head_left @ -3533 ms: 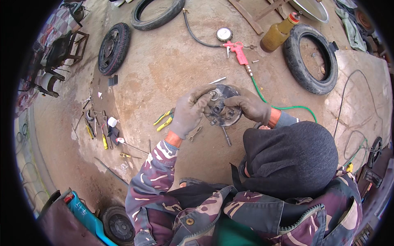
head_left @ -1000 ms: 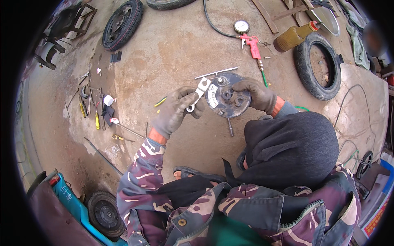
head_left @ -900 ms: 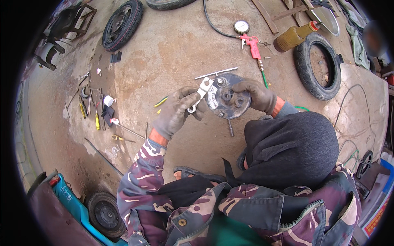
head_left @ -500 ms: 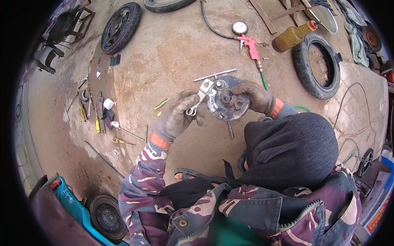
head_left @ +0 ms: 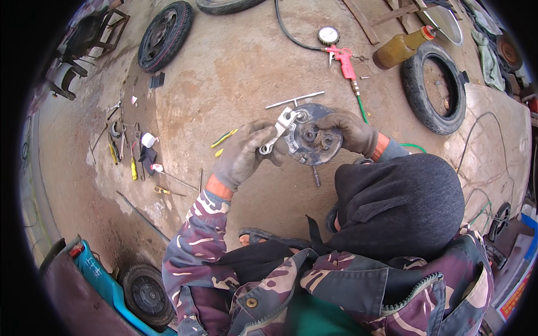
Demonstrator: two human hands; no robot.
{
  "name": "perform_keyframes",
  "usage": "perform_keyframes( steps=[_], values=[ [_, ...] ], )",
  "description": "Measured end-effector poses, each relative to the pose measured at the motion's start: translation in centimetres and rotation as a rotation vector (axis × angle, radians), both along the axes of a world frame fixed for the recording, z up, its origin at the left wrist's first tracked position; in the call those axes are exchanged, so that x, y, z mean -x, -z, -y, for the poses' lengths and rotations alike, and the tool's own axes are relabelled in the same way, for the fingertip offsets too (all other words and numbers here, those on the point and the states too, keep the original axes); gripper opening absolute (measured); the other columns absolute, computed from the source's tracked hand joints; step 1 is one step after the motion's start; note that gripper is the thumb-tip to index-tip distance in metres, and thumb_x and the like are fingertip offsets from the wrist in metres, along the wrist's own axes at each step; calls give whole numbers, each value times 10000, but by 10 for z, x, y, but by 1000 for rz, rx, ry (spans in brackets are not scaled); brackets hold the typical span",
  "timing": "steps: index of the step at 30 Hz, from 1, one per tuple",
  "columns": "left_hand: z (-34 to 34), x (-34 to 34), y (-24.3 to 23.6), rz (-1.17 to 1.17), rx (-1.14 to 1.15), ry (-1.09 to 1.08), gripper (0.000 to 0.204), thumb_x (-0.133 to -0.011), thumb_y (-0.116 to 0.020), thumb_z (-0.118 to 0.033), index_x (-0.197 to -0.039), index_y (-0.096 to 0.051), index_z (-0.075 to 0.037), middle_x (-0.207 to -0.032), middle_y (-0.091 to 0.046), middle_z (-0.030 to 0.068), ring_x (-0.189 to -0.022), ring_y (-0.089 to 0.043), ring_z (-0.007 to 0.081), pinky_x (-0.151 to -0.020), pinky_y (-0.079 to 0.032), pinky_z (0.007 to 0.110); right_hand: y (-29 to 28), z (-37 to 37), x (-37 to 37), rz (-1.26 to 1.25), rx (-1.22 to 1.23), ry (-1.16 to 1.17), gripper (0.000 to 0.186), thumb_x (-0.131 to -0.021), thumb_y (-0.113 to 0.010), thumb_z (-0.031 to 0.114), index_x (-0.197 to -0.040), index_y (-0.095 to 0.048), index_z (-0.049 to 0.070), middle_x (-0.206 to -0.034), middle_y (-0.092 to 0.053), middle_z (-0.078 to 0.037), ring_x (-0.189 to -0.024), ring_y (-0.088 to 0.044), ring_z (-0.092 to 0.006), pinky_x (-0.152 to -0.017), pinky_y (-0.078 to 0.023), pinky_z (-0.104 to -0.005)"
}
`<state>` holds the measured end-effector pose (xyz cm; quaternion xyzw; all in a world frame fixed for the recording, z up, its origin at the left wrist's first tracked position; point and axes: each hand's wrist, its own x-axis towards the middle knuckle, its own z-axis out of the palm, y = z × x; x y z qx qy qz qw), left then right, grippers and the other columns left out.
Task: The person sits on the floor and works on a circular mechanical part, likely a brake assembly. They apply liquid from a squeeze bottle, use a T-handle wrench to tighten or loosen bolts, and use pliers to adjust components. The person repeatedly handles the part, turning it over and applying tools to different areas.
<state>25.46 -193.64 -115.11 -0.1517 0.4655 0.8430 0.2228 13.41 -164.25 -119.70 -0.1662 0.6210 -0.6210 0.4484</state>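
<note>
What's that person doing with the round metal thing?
A person in grey gloves is crouched over a concrete floor, working on a round metal brake plate. The right hand holds the plate by its edge, while the left hand grips a shiny lever arm fixed near the plate's rim. Hand tools lie scattered to the left, and a red air gun with a gauge, a tyre and a brown bottle lie beyond.

Both arms are raised fwd from lower frame, elbows bent, camo sleeves w/ orange cuffs at wrists. L hand (head_left: 244, 157) is gloved, fingers curled shut in a grip, thumb up top, palm turned inward to the R. R hand (head_left: 352, 131) is gloved too, fingers wrapped and closed, wrist bent in twd body. Hands are held close together, approx level.
</note>
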Motion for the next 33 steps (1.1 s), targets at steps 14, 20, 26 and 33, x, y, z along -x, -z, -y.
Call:
perform_keyframes(
  steps=[14, 20, 26, 33],
  values=[
    [-4, 3, 0, -95, 357, 153, 511, -1102, -638, -422, -1260, -629, 64, -895, -713, 103, -728, -679, 165, -680, -570, 310, -27, 16, -2, 425, 11, 52, 299, -1012, -631, 127, -1209, -726, -77, -1182, -788, -134, -1052, -753, -166, -948, -616, -319],
    [-6, 6, -1, -70, 366, 180, 462, -1099, -651, -384, -1244, -662, 55, -904, -725, 98, -701, -671, 148, -651, -567, 288, -32, 16, 0, 389, -82, 25, 372, -1011, -622, 114, -1337, -668, -59, -1191, -774, -130, -1053, -744, -163, -936, -615, -313],
    [-9, 6, -5, -71, 399, 174, 498, -1081, -662, -436, -1229, -676, 40, -870, -712, 81, -696, -652, 123, -647, -541, 268, -50, 18, 0, 350, -23, -12, 531, -990, -640, 96, -1492, -540, -46, -1288, -745, -131, -1074, -743, -166, -935, -624, -307],
    [8, 12, -18, -149, 437, 110, 406, -1083, -677, -353, -1211, -694, 32, -916, -720, 59, -707, -626, 103, -650, -516, 260, -40, 15, 0, 397, -27, 7, 539, -971, -648, 91, -1485, -563, -49, -1215, -775, -120, -1043, -755, -156, -920, -624, -302]
  ],
)
